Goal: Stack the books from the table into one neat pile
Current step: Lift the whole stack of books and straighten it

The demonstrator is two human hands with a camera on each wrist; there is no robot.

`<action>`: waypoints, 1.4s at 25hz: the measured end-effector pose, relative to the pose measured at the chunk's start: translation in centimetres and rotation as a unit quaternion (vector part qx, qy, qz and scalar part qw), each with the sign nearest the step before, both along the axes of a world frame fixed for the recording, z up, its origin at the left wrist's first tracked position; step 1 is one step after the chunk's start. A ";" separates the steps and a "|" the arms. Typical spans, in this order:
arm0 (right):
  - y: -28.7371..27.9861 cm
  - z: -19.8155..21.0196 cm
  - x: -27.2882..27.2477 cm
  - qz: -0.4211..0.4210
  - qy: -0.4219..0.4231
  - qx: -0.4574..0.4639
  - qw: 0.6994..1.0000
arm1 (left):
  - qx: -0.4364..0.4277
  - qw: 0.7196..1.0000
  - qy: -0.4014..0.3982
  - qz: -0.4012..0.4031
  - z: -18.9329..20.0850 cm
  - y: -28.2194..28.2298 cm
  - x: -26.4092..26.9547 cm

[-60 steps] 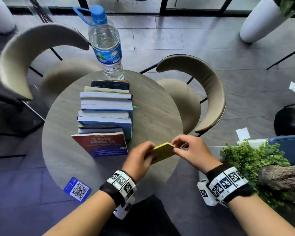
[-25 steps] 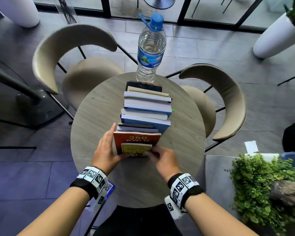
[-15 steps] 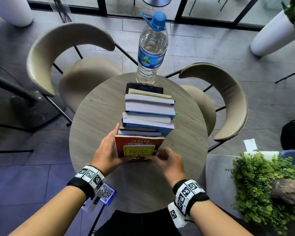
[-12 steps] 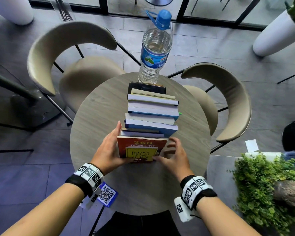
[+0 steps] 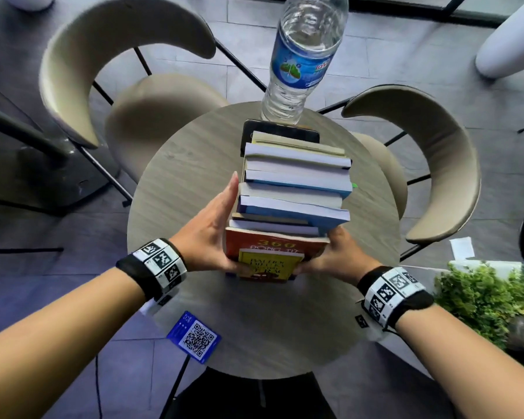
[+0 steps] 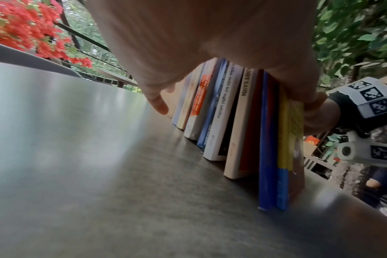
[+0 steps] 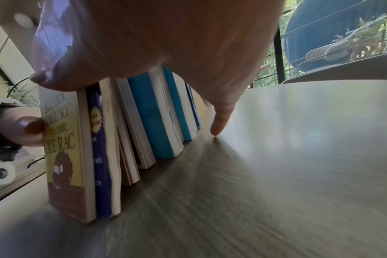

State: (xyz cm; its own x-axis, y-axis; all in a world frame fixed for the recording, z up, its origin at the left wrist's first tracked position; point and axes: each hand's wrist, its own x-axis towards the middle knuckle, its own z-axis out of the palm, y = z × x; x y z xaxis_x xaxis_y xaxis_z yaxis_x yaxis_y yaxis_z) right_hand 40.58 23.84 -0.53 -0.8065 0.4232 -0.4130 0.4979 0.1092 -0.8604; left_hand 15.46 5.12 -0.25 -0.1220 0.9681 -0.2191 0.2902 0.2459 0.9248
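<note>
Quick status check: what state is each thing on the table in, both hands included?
Pile: stacked, edges uneven.
Yellow book: on top.
Left hand: flat against pile's side.
Right hand: against the opposite side.
Bottle: upright behind pile.
QR card: overhangs table edge.

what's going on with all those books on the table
A person is squaring up a tall pile of books on a round table. The left hand and right hand press flat against its two sides. A small yellow book lies on top; a water bottle stands behind.
</note>
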 end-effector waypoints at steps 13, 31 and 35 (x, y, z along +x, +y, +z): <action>0.0 -2.4 0.0 -0.012 0.015 0.013 1.000 | 0.047 0.999 0.006 0.012 -1.5 1.1 -0.1; -0.5 -2.1 0.2 -0.042 0.038 -0.014 0.998 | 0.097 0.993 0.049 0.033 -1.7 0.9 0.5; -0.5 -1.2 0.0 -0.037 0.053 -0.005 0.998 | 0.113 0.991 0.065 0.028 -1.7 0.9 0.6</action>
